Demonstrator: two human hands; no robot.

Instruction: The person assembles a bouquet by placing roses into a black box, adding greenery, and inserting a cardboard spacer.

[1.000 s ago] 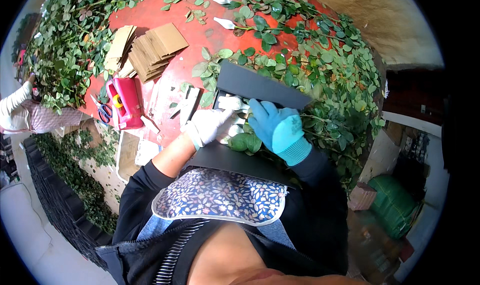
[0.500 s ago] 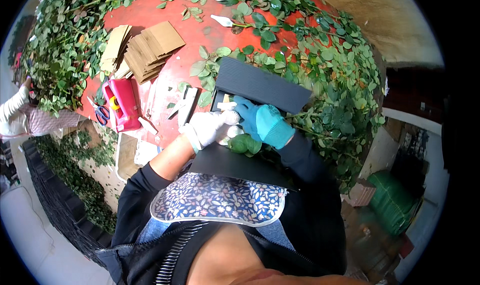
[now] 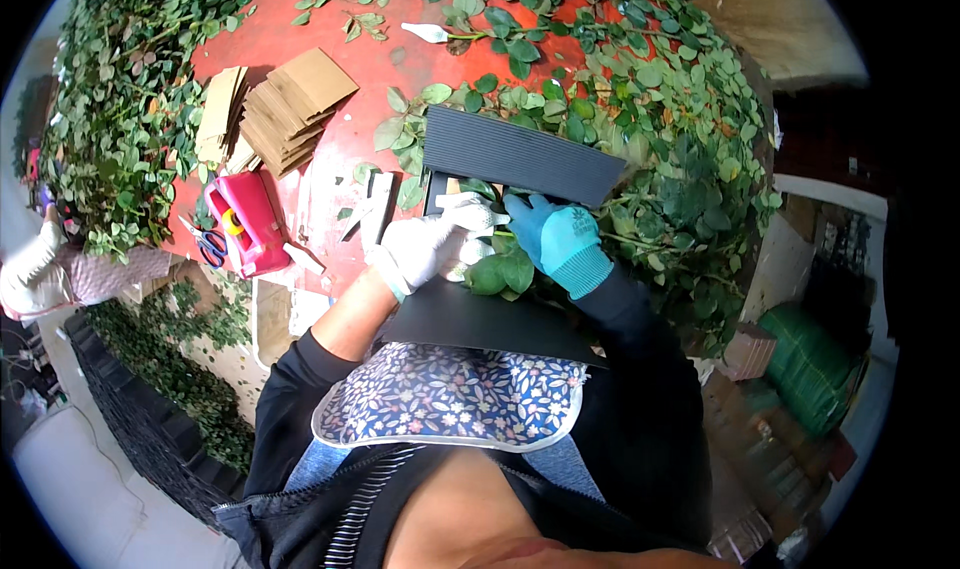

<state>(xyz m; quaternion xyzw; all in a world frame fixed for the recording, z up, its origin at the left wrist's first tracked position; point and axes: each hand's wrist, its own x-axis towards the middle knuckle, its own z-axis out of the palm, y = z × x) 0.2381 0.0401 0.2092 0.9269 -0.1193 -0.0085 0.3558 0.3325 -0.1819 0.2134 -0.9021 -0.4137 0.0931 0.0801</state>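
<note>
My left hand (image 3: 425,252), in a white glove, is closed over a dark box, its fingers bent around something I cannot make out. Close against its fingertips is my right hand (image 3: 556,237) in a blue-teal glove, with curled fingers; what they pinch is hidden. Green rose leaves (image 3: 502,272) stick out below and between the hands. A ribbed black panel (image 3: 520,154) slants just beyond my fingers, and a smooth black flap (image 3: 485,321) lies on the near side. Between panel and hands, a bit of tan cardboard shows partly.
Leafy rose stems (image 3: 670,119) cover the red table (image 3: 400,69) at right; one ends in a white-wrapped bud (image 3: 425,32). Cardboard pieces (image 3: 297,109), a pink tape dispenser (image 3: 252,231), scissors (image 3: 210,244) and a grey-white tool (image 3: 376,209) lie left. Another person (image 3: 60,259) is at far left.
My right hand has shifted slightly right and its fingers have drawn back from the box. My left fingers have moved up toward the ribbed panel. The whole view has also shifted a little.
</note>
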